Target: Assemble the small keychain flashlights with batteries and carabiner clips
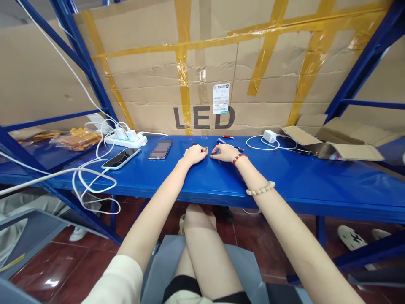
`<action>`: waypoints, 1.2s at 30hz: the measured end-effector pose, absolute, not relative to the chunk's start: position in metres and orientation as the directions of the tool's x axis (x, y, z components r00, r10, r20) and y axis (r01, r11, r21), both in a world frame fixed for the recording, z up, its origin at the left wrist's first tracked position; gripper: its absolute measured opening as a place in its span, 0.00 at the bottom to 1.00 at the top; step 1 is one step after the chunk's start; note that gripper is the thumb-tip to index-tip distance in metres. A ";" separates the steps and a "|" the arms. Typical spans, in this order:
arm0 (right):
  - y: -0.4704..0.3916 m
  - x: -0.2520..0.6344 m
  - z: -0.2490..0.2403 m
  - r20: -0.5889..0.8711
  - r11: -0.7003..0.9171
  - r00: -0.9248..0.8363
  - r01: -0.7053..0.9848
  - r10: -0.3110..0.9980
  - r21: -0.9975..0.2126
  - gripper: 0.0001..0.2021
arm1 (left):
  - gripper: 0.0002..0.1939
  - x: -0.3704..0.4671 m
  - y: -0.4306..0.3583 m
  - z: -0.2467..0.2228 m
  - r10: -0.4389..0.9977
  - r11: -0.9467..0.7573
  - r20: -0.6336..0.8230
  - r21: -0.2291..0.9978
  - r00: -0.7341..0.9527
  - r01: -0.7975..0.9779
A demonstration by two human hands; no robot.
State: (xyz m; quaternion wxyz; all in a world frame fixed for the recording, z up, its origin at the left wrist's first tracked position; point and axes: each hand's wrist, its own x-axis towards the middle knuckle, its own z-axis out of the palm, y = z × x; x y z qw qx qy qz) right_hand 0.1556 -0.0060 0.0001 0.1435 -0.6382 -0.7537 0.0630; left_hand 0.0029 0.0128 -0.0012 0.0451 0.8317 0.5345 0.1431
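My left hand (193,155) rests on the blue table with its fingers closed round a small dark red, pen-like piece (204,149), whose end sticks out toward the right. Just to its right, my right hand (225,153) hovers low over the tabletop, fingers bent and slightly apart, with nothing visible in them. A gap separates the two hands. Behind the right hand lie a small red stick-like piece (228,137) and a blue one (221,141). A dark piece (240,149) lies by the right wrist; the hand partly hides this group.
Left on the table (284,181) are a dark phone (160,149), a white-edged phone (122,158) and a power strip (126,138) with tangled white cables. To the right sit a white charger (269,136) and an opened carton (348,137). A large taped cardboard sheet (145,84) stands behind.
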 end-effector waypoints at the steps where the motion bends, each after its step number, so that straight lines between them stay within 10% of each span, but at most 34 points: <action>1: -0.006 0.155 0.000 0.139 0.178 -0.144 0.943 0.980 -0.280 0.15 | 0.20 0.002 0.012 -0.001 0.901 -0.426 0.192 0.229 0.388 0.875; 36: -0.017 0.150 0.007 0.151 0.226 -0.181 0.899 0.972 -0.376 0.11 | 0.13 0.001 0.001 0.001 0.898 -0.436 0.151 0.179 0.414 0.882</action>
